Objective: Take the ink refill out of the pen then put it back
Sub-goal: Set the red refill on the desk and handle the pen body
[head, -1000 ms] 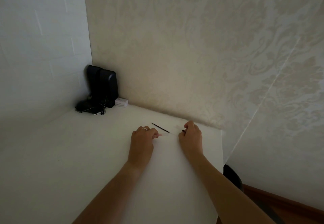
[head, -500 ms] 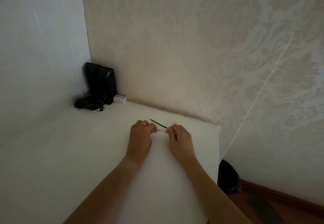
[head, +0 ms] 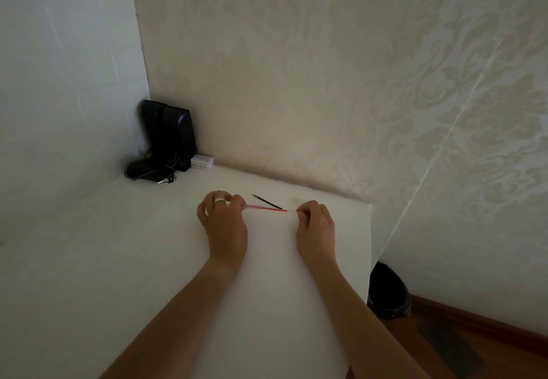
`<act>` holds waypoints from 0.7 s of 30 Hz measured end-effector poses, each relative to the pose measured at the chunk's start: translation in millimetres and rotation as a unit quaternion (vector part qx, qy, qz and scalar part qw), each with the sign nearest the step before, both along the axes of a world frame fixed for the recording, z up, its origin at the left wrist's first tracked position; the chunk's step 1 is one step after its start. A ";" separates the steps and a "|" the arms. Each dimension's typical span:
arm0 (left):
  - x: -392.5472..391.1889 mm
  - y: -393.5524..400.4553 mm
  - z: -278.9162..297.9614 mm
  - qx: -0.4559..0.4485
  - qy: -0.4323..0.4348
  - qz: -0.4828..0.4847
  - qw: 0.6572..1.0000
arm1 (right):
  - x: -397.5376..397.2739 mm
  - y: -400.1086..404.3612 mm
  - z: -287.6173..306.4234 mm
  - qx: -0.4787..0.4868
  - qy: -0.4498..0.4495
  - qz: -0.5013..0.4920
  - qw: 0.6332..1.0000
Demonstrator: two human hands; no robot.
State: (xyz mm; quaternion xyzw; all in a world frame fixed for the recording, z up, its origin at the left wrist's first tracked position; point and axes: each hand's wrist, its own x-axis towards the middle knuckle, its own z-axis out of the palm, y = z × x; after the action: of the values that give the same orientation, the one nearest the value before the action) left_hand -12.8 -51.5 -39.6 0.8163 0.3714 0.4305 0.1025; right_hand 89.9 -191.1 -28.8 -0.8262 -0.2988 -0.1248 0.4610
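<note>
A thin red ink refill (head: 271, 208) stretches level between my two hands, just above the white table (head: 148, 260). Its left part looks paler and thicker, as if still inside the clear pen barrel (head: 250, 206), which my left hand (head: 223, 218) pinches; a ring shows on one finger. My right hand (head: 315, 224) pinches the refill's pale right tip. Fingers hide both ends, so exactly what each hand holds stays unclear. A thin black stick (head: 267, 201) lies on the table just behind the refill.
A black device with cables (head: 169, 144) and a small white box (head: 202, 161) stand in the far left corner. Patterned wall runs close behind. The table's right edge (head: 369, 248) drops to a wooden floor with a dark object (head: 387, 289).
My hands, joined at a pale piece half a second ago, have drawn apart sideways. The red refill now shows between them. The black stick has not moved.
</note>
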 end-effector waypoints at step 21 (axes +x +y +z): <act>5.3 1.7 -5.9 -0.020 0.036 -0.033 0.999 | 19.0 54.1 11.8 -0.204 -0.080 -0.175 0.960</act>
State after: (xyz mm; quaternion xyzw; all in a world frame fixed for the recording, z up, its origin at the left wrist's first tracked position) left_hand -7.5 -49.8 -45.5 0.8408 0.3565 0.3896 0.1192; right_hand 108.9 -137.0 -17.0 -0.9293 -0.2045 -0.2060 0.2282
